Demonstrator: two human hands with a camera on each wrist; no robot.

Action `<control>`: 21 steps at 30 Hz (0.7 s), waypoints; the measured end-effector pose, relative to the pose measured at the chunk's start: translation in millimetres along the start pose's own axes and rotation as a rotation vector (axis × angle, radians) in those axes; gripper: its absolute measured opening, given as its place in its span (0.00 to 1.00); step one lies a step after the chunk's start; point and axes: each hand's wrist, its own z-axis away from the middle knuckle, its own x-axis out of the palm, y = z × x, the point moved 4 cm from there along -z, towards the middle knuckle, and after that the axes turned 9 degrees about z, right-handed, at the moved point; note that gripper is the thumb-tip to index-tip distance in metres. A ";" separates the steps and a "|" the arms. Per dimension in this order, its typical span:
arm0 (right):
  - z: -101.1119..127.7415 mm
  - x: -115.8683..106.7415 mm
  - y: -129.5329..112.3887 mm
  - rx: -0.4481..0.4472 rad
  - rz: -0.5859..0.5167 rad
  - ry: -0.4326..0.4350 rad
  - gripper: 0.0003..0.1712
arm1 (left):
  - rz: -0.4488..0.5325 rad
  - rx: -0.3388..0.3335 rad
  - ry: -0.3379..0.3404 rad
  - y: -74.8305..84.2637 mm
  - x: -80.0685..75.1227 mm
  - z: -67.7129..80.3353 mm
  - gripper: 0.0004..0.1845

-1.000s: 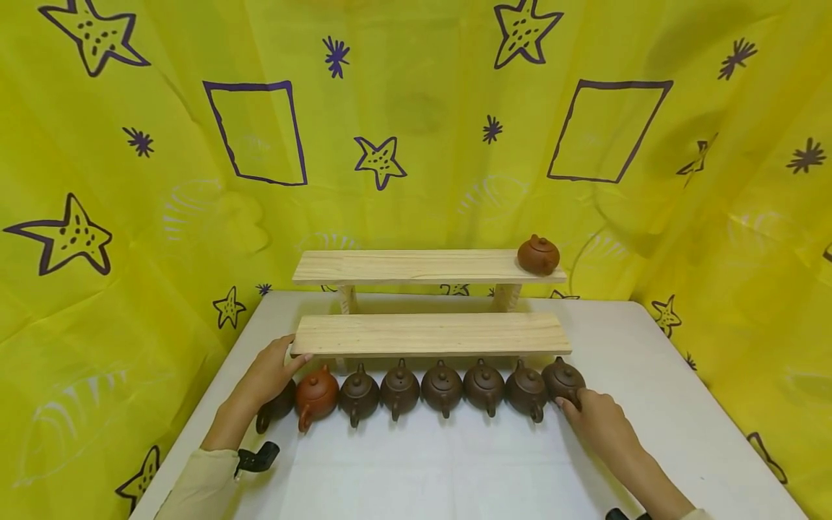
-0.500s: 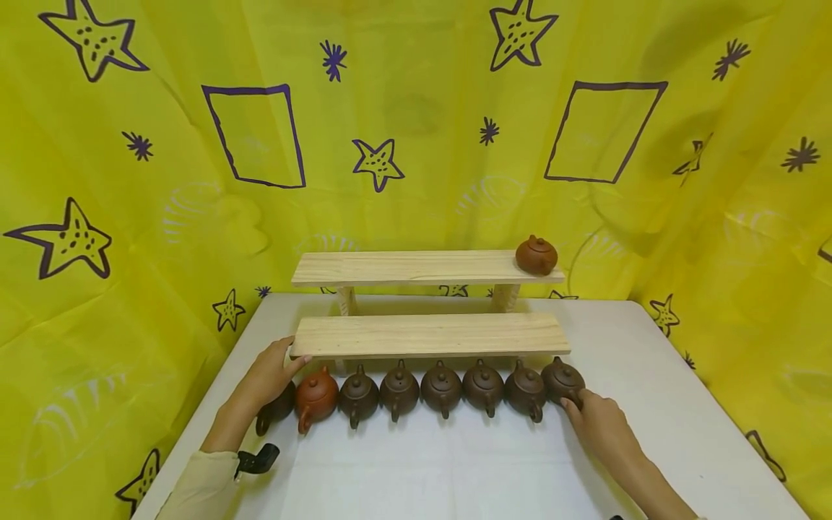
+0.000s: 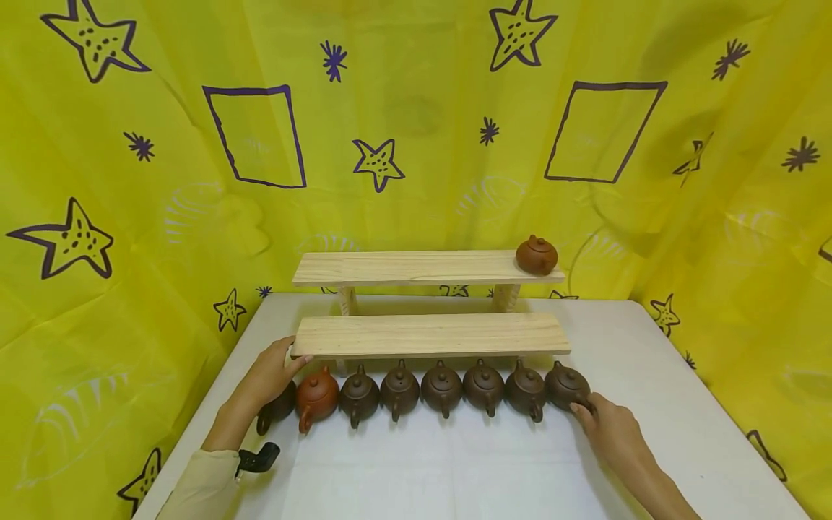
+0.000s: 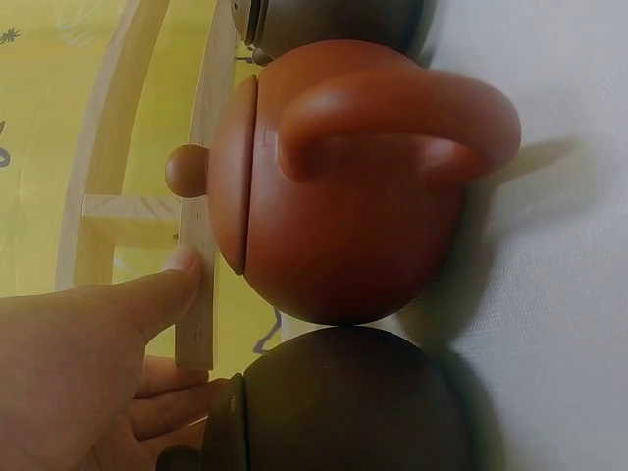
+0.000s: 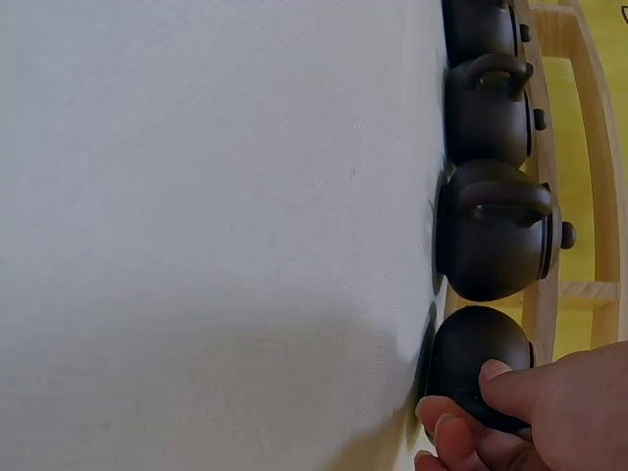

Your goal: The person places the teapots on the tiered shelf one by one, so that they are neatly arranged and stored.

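Rightmost dark teapot (image 3: 567, 386) has slid slightly right under your right hand (image 3: 614, 430), fingers (image 5: 461, 432) curled round it (left hand (image 3: 268, 375) relaxed, resting on leftmost teapot (image 3: 281, 406)).

Lone teapot (image 3: 536, 255) on upper shelf (image 3: 416, 266)
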 end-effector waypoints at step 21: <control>3.6 -64.5 -30.3 -0.135 -0.041 0.208 0.15 | 0.003 0.038 0.025 2.4 -0.7 0.8 0.32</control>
